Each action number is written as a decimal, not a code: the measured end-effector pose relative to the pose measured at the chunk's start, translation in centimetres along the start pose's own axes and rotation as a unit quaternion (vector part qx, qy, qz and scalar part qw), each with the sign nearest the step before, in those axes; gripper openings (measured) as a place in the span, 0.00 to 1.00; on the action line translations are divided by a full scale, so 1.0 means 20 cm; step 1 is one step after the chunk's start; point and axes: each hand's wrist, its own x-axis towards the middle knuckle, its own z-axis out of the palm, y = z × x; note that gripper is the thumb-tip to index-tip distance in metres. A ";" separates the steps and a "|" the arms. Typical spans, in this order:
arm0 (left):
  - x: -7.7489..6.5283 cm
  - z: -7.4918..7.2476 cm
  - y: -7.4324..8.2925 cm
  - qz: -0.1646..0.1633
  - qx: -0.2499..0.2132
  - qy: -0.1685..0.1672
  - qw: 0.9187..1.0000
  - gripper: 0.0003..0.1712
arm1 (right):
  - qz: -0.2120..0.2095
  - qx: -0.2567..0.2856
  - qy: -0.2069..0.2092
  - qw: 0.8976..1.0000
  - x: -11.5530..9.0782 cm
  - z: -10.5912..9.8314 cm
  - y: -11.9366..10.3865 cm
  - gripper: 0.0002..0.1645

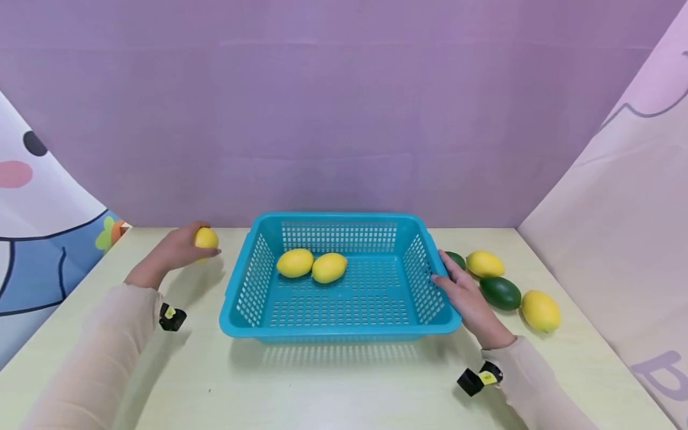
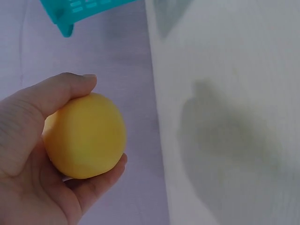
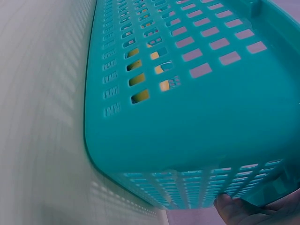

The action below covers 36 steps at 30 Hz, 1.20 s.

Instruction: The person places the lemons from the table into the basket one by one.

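Observation:
My left hand (image 1: 183, 249) holds a yellow lemon (image 2: 86, 136) between thumb and fingers, to the left of the basket. Its shadow falls on the table apart from it, so the lemon is off the surface. A blue plastic basket (image 1: 344, 330) with perforated walls stands in the middle. Inside it two lemons, one on the left (image 1: 295, 263) and one on the right (image 1: 329, 268), lie side by side. At the basket's right side, my right hand (image 1: 473, 303) grips the rim; in the right wrist view a fingertip (image 3: 224, 200) shows against the side wall.
To the right of the basket lie a lemon (image 1: 485, 264), a dark green fruit (image 1: 500, 293), another lemon (image 1: 540, 311) and a second green fruit (image 1: 455, 259), partly hidden by the basket and hand. A purple cloth (image 1: 344, 119) hangs behind the pale table (image 1: 322, 394).

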 end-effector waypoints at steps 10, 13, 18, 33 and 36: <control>-0.01 -0.06 0.10 0.017 -0.003 0.011 1.000 0.39 | 0.004 0.000 0.001 1.000 0.00 -0.01 0.00 0.38; -0.01 -0.08 0.13 0.017 -0.002 0.013 1.000 0.38 | 0.004 0.003 -0.004 1.000 0.00 -0.01 0.00 0.38; -0.01 -0.10 0.18 0.018 0.001 0.017 1.000 0.39 | 0.003 -0.002 -0.001 1.000 0.00 -0.01 0.00 0.38; -0.03 -0.14 0.31 0.028 -0.008 0.017 0.999 0.39 | -0.001 0.002 -0.004 1.000 0.01 0.00 0.00 0.38; -0.03 -0.15 0.35 0.032 -0.010 0.017 0.999 0.39 | -0.004 0.000 -0.004 1.000 0.01 0.00 0.00 0.38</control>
